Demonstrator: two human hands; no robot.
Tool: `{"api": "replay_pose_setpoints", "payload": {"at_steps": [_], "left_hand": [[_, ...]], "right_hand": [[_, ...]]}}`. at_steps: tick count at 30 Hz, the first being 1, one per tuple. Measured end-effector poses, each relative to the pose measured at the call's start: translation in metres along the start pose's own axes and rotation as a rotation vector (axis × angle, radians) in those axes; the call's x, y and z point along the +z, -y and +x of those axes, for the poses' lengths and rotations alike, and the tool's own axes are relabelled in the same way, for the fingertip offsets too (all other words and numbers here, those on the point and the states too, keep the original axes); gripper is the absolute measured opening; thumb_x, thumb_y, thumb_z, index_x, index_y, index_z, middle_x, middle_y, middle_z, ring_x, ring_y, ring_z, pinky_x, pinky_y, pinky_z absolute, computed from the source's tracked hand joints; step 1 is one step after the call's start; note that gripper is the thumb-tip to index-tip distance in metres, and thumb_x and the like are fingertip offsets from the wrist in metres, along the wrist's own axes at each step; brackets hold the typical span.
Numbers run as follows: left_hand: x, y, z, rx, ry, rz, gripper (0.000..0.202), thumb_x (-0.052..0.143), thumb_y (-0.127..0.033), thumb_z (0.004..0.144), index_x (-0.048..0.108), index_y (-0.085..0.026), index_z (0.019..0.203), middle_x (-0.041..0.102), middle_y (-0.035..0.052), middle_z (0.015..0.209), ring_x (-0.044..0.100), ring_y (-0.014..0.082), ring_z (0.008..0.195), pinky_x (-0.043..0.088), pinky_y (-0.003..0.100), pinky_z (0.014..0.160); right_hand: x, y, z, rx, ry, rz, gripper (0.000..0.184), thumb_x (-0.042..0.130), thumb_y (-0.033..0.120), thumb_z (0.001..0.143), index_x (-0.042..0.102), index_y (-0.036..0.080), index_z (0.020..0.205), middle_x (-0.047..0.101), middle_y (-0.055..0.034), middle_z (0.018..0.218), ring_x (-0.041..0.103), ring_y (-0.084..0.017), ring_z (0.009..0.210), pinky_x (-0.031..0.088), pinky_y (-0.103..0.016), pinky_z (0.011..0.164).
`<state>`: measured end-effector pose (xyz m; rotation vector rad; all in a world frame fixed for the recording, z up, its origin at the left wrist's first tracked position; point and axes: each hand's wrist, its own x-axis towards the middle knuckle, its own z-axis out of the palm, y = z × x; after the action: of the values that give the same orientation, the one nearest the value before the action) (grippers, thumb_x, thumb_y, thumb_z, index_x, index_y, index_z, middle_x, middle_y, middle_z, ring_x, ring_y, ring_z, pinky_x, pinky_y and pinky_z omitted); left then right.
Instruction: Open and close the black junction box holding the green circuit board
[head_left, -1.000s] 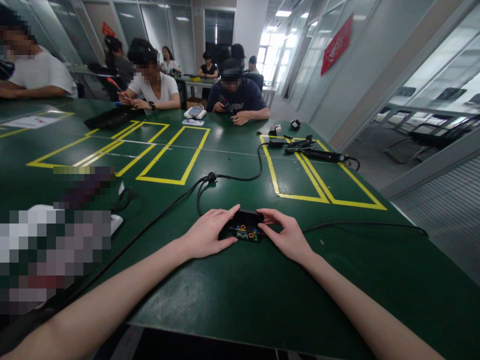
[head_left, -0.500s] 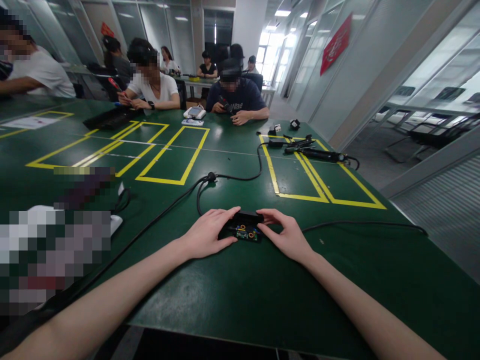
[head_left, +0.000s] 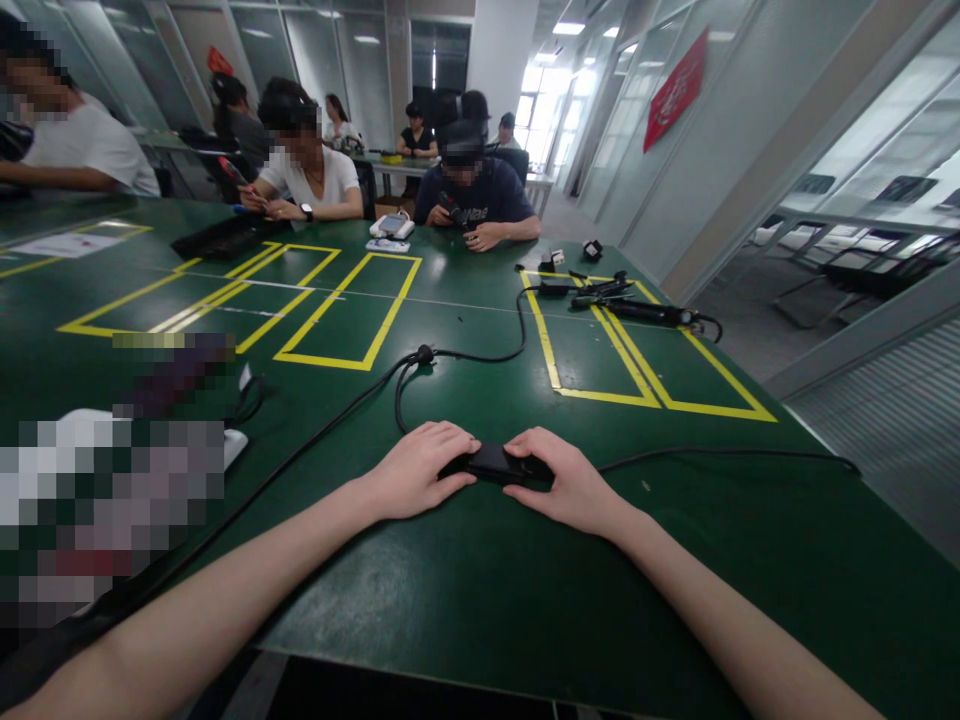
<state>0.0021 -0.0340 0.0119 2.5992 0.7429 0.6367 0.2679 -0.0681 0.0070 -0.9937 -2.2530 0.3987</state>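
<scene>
A black power adapter (head_left: pixel 495 463) lies on the green table (head_left: pixel 465 590) in front of me, its top cover lying over the base so that no circuit board shows. My left hand (head_left: pixel 426 468) grips the left end, fingertips on top and thumb at the near side. Around the right end, my right hand (head_left: pixel 559 472) is closed with fingers on the cover and thumb low at the near edge. Both ends of the adapter are partly hidden by my hands. A black cord (head_left: pixel 735 452) runs off to the right from behind my right hand.
A thick black cable (head_left: pixel 330 430) with a plug (head_left: pixel 425 354) crosses the table to the left. Tools and another adapter (head_left: pixel 553 288) lie within yellow tape outlines at the back right. Pixelated items (head_left: pixel 165 480) stand at left. Several people sit beyond.
The cover has come down over the adapter's base, hiding the circuit board. My right hand has moved from holding the raised cover to gripping the right end. The left hand stays almost still.
</scene>
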Motion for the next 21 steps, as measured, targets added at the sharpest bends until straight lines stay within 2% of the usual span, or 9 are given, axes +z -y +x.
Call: {"api": "replay_pose_setpoints", "payload": {"at_steps": [9,12,17,21], "left_hand": [[0.0017,0.0008,-0.0002,0.002,0.003,0.013,0.024,0.065,-0.026,0.099,0.059,-0.020,0.122,0.071,0.0092,0.121,0.065,0.0269,0.115,0.052,0.043,0.100],[0.0022,0.0000,-0.0001,-0.011,0.000,0.008,0.027,0.068,-0.025,0.097,0.059,-0.020,0.122,0.071,0.0094,0.123,0.065,0.0272,0.117,0.051,0.044,0.101],[0.0022,-0.0021,0.0004,-0.031,0.001,0.002,0.048,0.075,-0.029,0.092,0.054,-0.022,0.134,0.068,0.0097,0.133,0.064,0.0278,0.121,0.051,0.044,0.103],[0.0040,-0.0033,0.0012,-0.017,0.004,0.068,0.038,0.070,-0.029,0.096,0.059,-0.020,0.131,0.071,0.0088,0.121,0.066,0.0262,0.111,0.052,0.040,0.094]], "right_hand": [[-0.0038,0.0012,0.0010,-0.039,0.005,-0.078,0.024,0.081,0.022,0.084,0.061,0.022,0.098,0.072,-0.0078,0.098,0.069,-0.024,0.088,0.058,-0.037,0.076],[-0.0030,-0.0001,0.0003,-0.047,-0.002,-0.074,0.021,0.078,0.026,0.088,0.063,0.021,0.101,0.073,-0.0092,0.099,0.070,-0.024,0.089,0.059,-0.037,0.076],[-0.0010,0.0014,0.0011,-0.054,0.008,-0.087,0.017,0.067,0.026,0.097,0.063,0.020,0.112,0.075,-0.0113,0.104,0.071,-0.025,0.090,0.059,-0.040,0.079],[0.0001,0.0088,0.0033,-0.065,0.073,-0.116,0.017,0.062,0.026,0.099,0.062,0.019,0.115,0.074,-0.0109,0.101,0.070,-0.025,0.088,0.059,-0.039,0.078]]}}
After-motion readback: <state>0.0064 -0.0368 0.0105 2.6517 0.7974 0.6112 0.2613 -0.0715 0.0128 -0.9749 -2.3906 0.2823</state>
